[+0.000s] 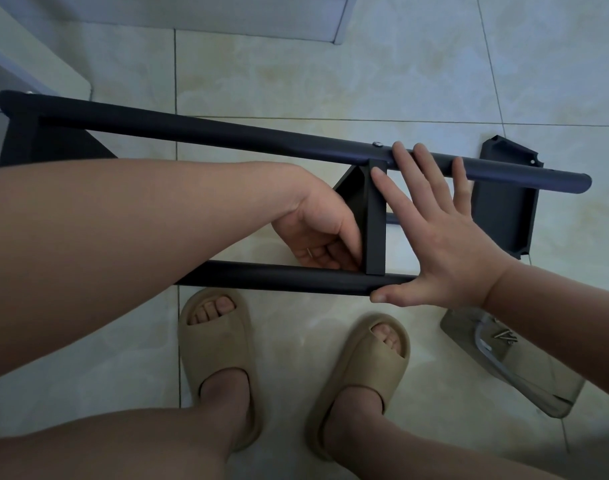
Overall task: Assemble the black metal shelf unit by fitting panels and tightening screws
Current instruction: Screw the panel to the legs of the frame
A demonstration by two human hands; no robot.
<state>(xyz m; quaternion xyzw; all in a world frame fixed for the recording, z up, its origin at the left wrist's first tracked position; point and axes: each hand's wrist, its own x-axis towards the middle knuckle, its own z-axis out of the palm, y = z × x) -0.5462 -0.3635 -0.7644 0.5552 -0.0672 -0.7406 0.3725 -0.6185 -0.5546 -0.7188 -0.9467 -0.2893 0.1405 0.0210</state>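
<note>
So the right grip [434, 237] is spread wide, flat across both poles [227, 131]; shelf panel [376, 216] sits at its 9 o'clock, left grip [317, 230] curled round a small silver bit [309, 252].

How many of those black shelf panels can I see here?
3. The left panel, partly behind a forearm; the middle panel, between the poles; the right panel, lying on the floor. More may be out of view.

frame tubes [261, 138]: matt black metal | floor tiles [331, 81]: glossy marbled | slippers [216, 344]: matt foam-like
</note>
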